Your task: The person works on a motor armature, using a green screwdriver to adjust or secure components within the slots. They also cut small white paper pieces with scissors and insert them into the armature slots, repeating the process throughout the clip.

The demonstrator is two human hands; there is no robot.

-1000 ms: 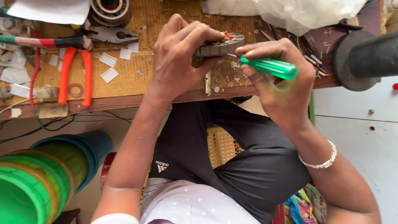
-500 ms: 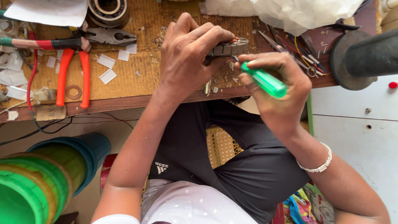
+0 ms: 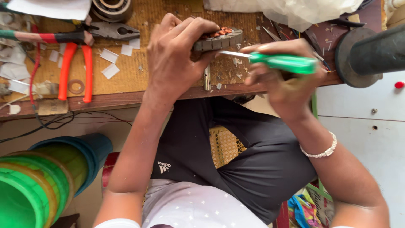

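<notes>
A wooden tabletop [image 3: 126,99] runs across the upper part of the view, its front edge dark brown and worn. A woven yellow-brown mat [image 3: 126,63] covers most of it, with small white paper scraps [image 3: 110,67] scattered on it. Beyond the mat the bare wood is reddish and scratched. Below the tabletop edge, thin black cables [image 3: 63,120] hang along a pale wall. In the lower corner stands a stack of green and blue plastic buckets [image 3: 38,181]. On the opposite side there is a white painted cabinet face [image 3: 363,126] with small screws and a red knob [image 3: 399,85]. Soft daylight falls evenly everywhere.
</notes>
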